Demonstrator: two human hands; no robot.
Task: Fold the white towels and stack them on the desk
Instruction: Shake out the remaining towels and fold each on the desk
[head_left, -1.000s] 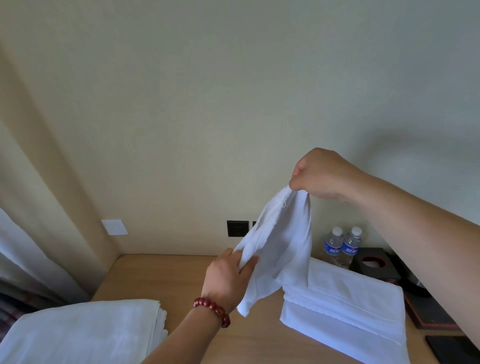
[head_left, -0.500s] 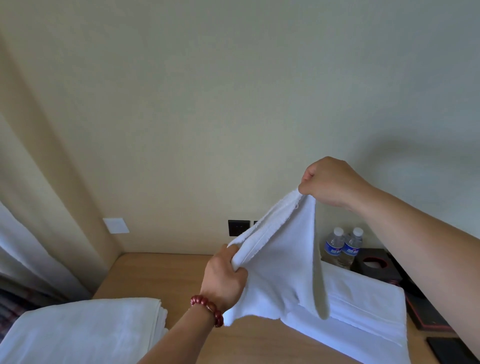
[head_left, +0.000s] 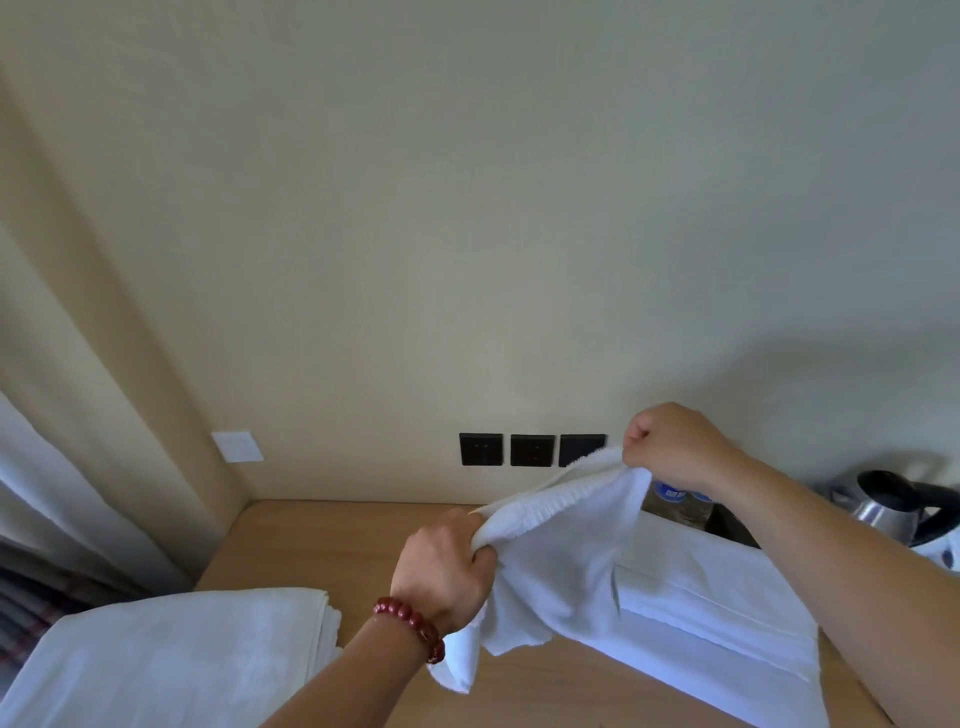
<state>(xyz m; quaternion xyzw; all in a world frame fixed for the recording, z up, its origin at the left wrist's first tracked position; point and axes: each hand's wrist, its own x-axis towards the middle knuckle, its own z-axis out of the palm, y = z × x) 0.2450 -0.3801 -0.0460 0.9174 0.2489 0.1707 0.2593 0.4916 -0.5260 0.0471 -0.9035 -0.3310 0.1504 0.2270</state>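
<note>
Both hands, left hand (head_left: 441, 566) and right hand (head_left: 670, 441), gripping white towel (head_left: 561, 566), folded towels (head_left: 727, 618) beneath, kettle (head_left: 893, 504) behind

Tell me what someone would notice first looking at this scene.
A white towel stretched in the air between the left hand and right hand, above the wooden desk. Folded towels lie beneath it on the right, with a kettle behind.

Towel stack (head_left: 171, 654) left on desk (head_left: 322, 540) – kettle (head_left: 893, 501) far right
</note>
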